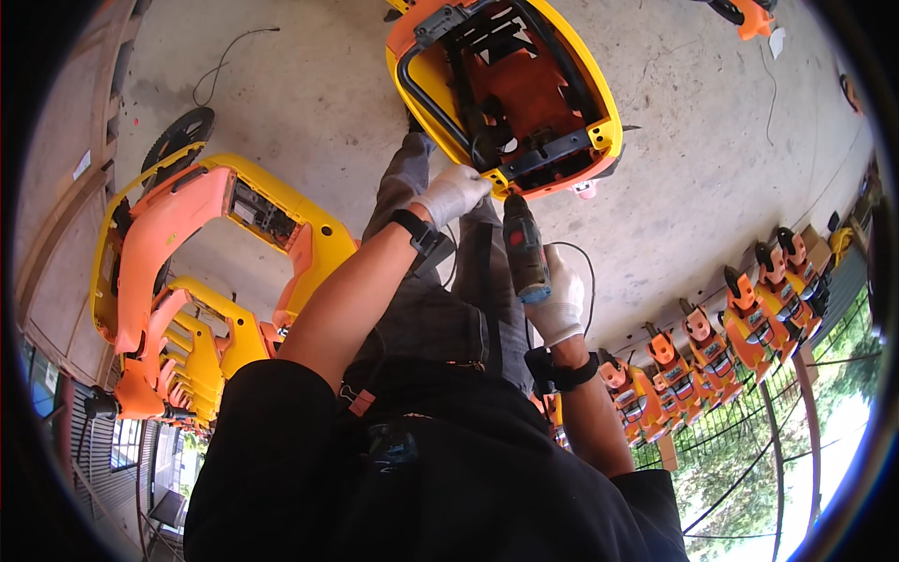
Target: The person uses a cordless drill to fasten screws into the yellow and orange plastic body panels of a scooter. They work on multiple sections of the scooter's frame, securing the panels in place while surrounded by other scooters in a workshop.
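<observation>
In front of me is a yellow and orange vehicle body frame (pixel 609 122), with black bars and a reddish-brown inner panel. My left hand (pixel 454 195), in a pale work glove, is at the frame's near edge, fingertips pinched together by its yellow corner; what they hold, if anything, is too small to make out. Wrapped around a power drill (pixel 526 251) is my gloved right hand (pixel 562 300). The drill points away from me, its tip close to the frame's near corner, just right of my left fingers. Whether the tip touches is hidden.
On the left stand several similar yellow and orange frames (pixel 323 253), with a black wheel (pixel 178 136) behind them. Orange vehicle bodies (pixel 707 342) line the right side. A thin cable (pixel 220 70) lies on the concrete floor (pixel 309 94).
</observation>
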`<act>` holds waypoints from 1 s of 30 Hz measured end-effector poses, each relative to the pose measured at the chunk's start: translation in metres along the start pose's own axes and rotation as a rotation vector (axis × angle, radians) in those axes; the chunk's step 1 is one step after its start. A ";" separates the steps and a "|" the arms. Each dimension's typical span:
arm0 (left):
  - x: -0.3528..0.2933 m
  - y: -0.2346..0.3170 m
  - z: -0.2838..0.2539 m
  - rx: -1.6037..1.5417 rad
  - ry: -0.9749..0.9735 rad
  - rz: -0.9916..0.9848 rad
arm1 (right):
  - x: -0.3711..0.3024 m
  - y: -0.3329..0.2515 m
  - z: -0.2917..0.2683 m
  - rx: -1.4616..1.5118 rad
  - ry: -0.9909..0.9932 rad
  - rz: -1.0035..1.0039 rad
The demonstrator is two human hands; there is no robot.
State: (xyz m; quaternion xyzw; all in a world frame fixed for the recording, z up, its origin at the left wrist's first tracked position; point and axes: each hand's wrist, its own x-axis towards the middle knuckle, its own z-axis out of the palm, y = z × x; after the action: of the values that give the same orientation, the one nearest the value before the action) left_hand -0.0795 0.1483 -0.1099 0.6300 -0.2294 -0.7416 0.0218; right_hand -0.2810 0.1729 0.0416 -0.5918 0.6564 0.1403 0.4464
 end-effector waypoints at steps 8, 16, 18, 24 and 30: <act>0.004 0.000 0.002 0.016 0.001 0.001 | 0.001 -0.008 -0.001 -0.009 -0.040 0.077; 0.002 0.002 0.001 0.072 0.012 -0.004 | 0.005 -0.006 -0.001 -0.077 -0.053 0.058; 0.004 0.000 0.000 0.088 -0.013 0.011 | 0.007 -0.012 -0.006 -0.179 -0.064 0.043; 0.007 -0.007 0.001 0.021 -0.041 -0.013 | 0.025 -0.019 -0.023 -0.762 -0.126 -0.147; 0.005 -0.016 -0.002 -0.388 -0.199 -0.039 | 0.043 -0.013 -0.035 -0.974 -0.005 -0.526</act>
State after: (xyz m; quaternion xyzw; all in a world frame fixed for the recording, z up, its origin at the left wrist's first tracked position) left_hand -0.0748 0.1603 -0.1210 0.5420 -0.0712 -0.8307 0.1054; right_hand -0.2802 0.1170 0.0336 -0.8735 0.3445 0.3130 0.1427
